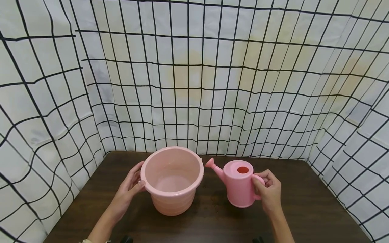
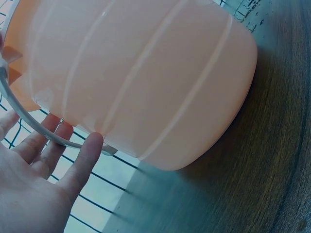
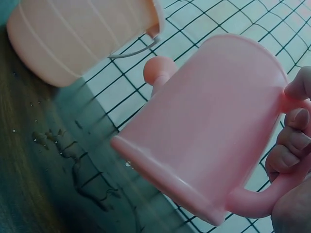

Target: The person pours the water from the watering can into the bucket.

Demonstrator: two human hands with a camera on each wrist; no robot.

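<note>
Watering can, small and pink, stands upright just to the right of the pink bucket on the dark wooden table, its spout reaching toward the bucket's rim without touching it. In the right wrist view the can's base looks tilted and slightly off the table, though the head view does not settle this. The right hand grips the can's handle on the side away from the bucket, with its fingers curled round the handle and lying close together, one above another. The can's top shows a round red opening. The bucket sits upright and empty, with a thin wire bail hanging down its outer wall. The left hand rests against the bucket's left side just under the rim, its fingers straight and slightly spread, the thumb lying on the rim's edge. A few water droplets lie on the table between the bucket and the can. Behind the bucket and to both its sides hangs a white cloth backdrop with a black grid.
</note>
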